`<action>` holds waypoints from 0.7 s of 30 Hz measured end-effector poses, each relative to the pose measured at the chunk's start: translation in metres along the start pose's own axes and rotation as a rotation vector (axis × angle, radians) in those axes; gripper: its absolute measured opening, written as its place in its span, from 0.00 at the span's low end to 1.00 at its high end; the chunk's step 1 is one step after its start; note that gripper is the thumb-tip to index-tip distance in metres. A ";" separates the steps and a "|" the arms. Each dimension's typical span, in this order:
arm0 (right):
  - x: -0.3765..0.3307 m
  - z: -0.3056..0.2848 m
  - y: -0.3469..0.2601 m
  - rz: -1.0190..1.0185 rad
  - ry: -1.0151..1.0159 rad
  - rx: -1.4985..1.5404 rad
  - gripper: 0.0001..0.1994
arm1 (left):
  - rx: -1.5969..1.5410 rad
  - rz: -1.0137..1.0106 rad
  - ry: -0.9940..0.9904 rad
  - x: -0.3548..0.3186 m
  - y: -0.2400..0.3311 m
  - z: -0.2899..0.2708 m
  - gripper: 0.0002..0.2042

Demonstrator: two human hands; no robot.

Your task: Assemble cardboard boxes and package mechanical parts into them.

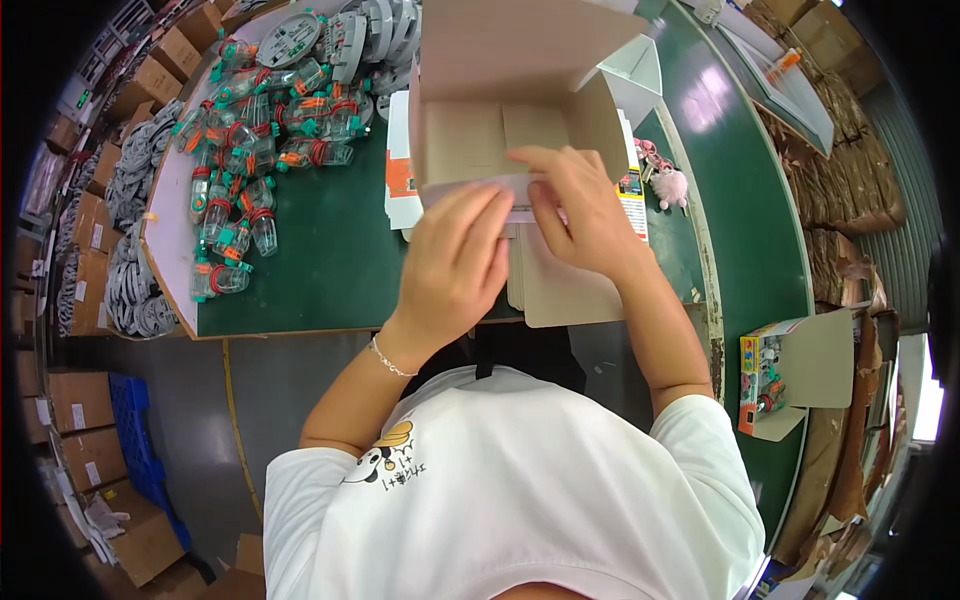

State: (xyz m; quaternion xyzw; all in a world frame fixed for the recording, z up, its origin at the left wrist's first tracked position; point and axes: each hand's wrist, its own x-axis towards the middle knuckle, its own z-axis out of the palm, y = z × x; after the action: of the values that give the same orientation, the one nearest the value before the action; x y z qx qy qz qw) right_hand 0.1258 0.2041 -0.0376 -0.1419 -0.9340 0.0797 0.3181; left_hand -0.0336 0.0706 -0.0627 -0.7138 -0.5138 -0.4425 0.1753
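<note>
An open cardboard box (516, 45), bare brown inside, stands before me with its large lid flap raised at the far side. My left hand (452, 262) is closed on the box's near edge, its fingers pressed together over the rim. Close beside it, my right hand (588, 208) pinches the same near edge, with the index finger reaching over into the box. The fingers partly cover a pale folded strip along that edge. Below the right hand, a flat cardboard flap (570, 290) hangs toward me over the table's front edge.
Several clear bottles with teal and orange parts (270, 125) lie at the left of the green table (300, 290). Grey plastic parts (372, 35) are heaped behind them. A pink plush charm (669, 187) lies to the right. Farther right stands another open printed box (765, 385).
</note>
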 end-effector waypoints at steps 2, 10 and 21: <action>0.001 0.011 0.008 -0.029 0.245 0.051 0.24 | 0.125 -0.083 -0.136 0.010 0.007 0.012 0.24; -0.016 0.034 0.000 0.138 -0.052 -0.072 0.15 | 0.289 -0.134 -0.370 0.018 -0.018 0.036 0.13; 0.006 0.001 -0.008 0.111 0.072 0.066 0.11 | 0.106 -0.180 -0.320 0.020 -0.028 0.035 0.07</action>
State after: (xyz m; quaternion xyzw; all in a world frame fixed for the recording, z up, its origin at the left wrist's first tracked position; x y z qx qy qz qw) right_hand 0.1186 0.1981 -0.0331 -0.1856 -0.9096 0.1229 0.3509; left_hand -0.0408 0.1189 -0.0712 -0.7160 -0.6194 -0.3097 0.0882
